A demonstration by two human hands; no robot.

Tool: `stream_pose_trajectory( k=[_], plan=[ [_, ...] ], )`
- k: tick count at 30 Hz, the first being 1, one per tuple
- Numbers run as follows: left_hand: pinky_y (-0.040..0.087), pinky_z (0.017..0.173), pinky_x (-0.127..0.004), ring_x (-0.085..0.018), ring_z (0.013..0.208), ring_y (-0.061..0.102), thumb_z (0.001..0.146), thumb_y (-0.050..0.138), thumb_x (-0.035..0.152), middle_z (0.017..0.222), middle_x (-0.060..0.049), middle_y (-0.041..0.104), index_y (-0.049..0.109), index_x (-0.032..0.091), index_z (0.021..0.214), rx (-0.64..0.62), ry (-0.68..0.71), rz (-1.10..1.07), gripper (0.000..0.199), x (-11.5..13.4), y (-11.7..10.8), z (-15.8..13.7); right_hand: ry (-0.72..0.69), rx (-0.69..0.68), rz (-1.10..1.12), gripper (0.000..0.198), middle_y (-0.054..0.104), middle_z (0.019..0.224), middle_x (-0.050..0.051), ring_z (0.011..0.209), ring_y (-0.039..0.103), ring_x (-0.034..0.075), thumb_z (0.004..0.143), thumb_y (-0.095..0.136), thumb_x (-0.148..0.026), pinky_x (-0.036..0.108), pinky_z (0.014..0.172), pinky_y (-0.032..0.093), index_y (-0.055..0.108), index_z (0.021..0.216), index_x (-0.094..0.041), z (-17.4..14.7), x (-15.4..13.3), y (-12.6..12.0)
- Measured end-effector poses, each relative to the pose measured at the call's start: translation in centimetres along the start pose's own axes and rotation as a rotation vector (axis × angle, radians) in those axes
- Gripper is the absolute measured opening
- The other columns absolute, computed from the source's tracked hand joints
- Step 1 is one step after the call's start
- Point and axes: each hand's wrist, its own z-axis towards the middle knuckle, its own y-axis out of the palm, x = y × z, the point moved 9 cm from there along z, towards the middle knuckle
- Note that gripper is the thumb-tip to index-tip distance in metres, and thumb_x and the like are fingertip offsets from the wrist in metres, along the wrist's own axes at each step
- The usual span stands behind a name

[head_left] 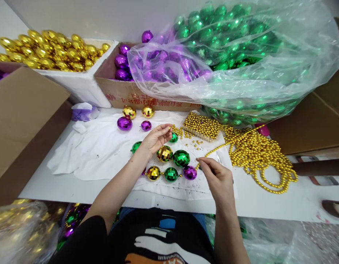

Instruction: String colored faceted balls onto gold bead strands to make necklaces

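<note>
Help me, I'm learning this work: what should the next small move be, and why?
Probably guide the gold bead along the thread with the left hand while the right hand holds steady: the bead sits at the left fingertips, and the thread runs fairly straight between the hands. Whether it is threaded is too small to tell.

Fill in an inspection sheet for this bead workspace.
Surface: white table, partly covered by a white cloth with dark specks.
Job's things: faceted gold, green and purple balls; gold bead strands; tray of small gold beads.
Clutter: loose gold beads; purple-and-white packet.
Hands: left hand pinches a small gold bead; right hand pinches a thin strand or needle, unclear which.
Cables: nothing seen.
Surroundings: white box of gold ornaments; cardboard box of purple balls; clear plastic bag of green balls.
</note>
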Motion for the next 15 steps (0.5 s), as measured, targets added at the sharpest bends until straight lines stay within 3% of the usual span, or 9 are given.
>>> stream_pose_trajectory(
  k=[5,8,13,15],
  plan=[
    [0.053,0.061,-0.018,-0.007,0.062,0.063,0.071,0.077,0.008,0.075,0.000,0.067,0.065,0.012,0.084,-0.079,-0.005,0.097,0.018,-1.2,1.3,-0.6,-0.049,-0.060,-0.054,0.024,0.069,0.076,0.002,0.064,0.055,0.014,0.089,0.058,-0.039,0.026,0.059,0.041,0.072,0.086,-0.019,1.1,-0.9,2.2],
    [0.053,0.062,-0.021,-0.008,0.061,0.063,0.066,0.084,0.018,0.073,0.001,0.067,0.064,0.013,0.076,-0.111,-0.006,0.221,0.024,-1.8,2.3,-0.9,-0.120,-0.054,-0.180,0.026,0.071,0.082,0.003,0.069,0.059,0.017,0.093,0.053,-0.038,0.029,0.067,0.044,0.071,0.091,-0.020,2.6,-2.1,3.1],
    [0.047,0.060,-0.020,-0.007,0.067,0.061,0.067,0.084,0.029,0.091,-0.003,0.073,0.069,0.014,0.074,-0.122,0.241,0.410,0.022,1.4,4.6,-1.2,-0.374,0.159,-0.455,0.035,0.070,0.114,0.011,0.106,0.060,0.027,0.095,0.051,-0.042,0.042,0.092,0.044,0.068,0.116,-0.020,4.6,-7.2,1.7],
    [0.044,0.058,-0.019,-0.007,0.070,0.059,0.067,0.083,0.027,0.096,-0.003,0.073,0.071,0.015,0.072,-0.153,0.334,0.463,0.018,2.6,6.0,-1.6,-0.460,0.134,-0.439,0.033,0.070,0.116,0.010,0.109,0.059,0.027,0.094,0.053,-0.040,0.042,0.095,0.044,0.068,0.117,-0.022,4.8,-9.0,2.1]
  ],
)
